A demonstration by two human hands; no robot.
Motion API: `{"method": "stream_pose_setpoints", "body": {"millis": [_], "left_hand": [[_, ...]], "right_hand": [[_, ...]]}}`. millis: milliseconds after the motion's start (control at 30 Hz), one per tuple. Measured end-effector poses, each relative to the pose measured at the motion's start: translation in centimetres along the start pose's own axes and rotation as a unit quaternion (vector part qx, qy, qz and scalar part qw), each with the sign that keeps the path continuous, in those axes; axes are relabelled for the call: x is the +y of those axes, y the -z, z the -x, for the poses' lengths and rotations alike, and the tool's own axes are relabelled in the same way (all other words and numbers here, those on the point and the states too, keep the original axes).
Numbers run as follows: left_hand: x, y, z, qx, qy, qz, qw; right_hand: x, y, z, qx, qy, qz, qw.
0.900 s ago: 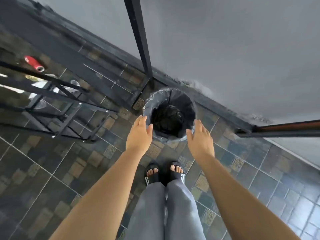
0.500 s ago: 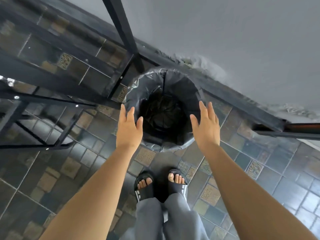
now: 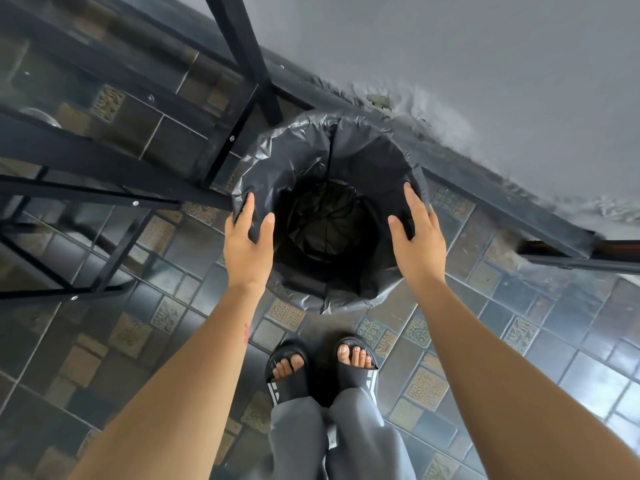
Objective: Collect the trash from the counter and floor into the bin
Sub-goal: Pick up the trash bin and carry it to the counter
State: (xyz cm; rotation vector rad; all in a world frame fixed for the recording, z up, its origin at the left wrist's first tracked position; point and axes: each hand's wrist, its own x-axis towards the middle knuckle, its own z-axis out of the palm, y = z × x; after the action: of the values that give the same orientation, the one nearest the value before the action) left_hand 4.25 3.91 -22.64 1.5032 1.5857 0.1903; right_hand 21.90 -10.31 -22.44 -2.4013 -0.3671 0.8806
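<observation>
A round bin (image 3: 349, 147) lined with a black plastic bag stands on the tiled floor right in front of my feet, against the grey wall. Its inside looks dark; I cannot make out trash in it. My left hand (image 3: 247, 242) rests over the bin's left rim, fingers spread, thumb toward the opening. My right hand (image 3: 417, 233) lies over the right rim, fingers extended along the bag's edge. Both hands are open and hold nothing. No loose trash shows in this view.
A black metal frame (image 3: 242, 53) with a glass shelf stands to the left and behind the bin, one leg touching the bin's far left side. A dark bar (image 3: 581, 254) juts in from the right. My sandalled feet (image 3: 322, 368) stand just below the bin.
The view has closed in on the bin. Both hands have moved forward from in front of the bin onto its left and right rims.
</observation>
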Motion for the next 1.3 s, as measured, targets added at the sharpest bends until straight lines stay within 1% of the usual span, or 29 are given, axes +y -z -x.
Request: {"method": "stream_pose_setpoints", "body": {"millis": [167, 367, 567, 700, 800, 933, 1067, 1200, 1300], "left_hand": [[3.5, 3.7, 3.5, 0.002, 0.014, 0.013, 1.0], [9.9, 11.1, 10.8, 0.004, 0.007, 0.022, 1.0], [15.7, 19.9, 19.4, 0.009, -0.023, 0.029, 0.999], [18.2, 25.1, 24.8, 0.014, -0.043, 0.045, 0.998], [19.5, 28.2, 28.7, 0.035, -0.045, 0.06, 0.997], [19.5, 31.8, 33.9, 0.071, -0.058, 0.071, 0.993], [17.2, 34.9, 38.6, 0.124, -0.058, 0.105, 0.985], [13.3, 38.2, 43.3, 0.181, -0.02, 0.146, 0.972], [10.2, 41.3, 46.1, 0.219, 0.004, 0.165, 0.962]], "right_hand": [[-2.8, 3.4, 4.2, 0.007, -0.018, -0.006, 1.0], [-8.8, 10.3, 12.4, 0.028, -0.02, -0.035, 0.999], [-15.7, 18.2, 21.9, 0.036, 0.019, -0.015, 0.999], [-19.3, 22.6, 28.1, 0.039, 0.055, -0.018, 0.998], [-21.1, 25.0, 32.1, 0.037, 0.084, -0.028, 0.995], [-22.6, 27.2, 37.0, 0.022, 0.126, -0.047, 0.991], [-23.4, 27.7, 41.5, -0.01, 0.165, -0.062, 0.984], [-23.9, 26.0, 45.6, -0.053, 0.219, -0.054, 0.973], [-24.8, 23.7, 48.3, -0.099, 0.243, -0.046, 0.964]]}}
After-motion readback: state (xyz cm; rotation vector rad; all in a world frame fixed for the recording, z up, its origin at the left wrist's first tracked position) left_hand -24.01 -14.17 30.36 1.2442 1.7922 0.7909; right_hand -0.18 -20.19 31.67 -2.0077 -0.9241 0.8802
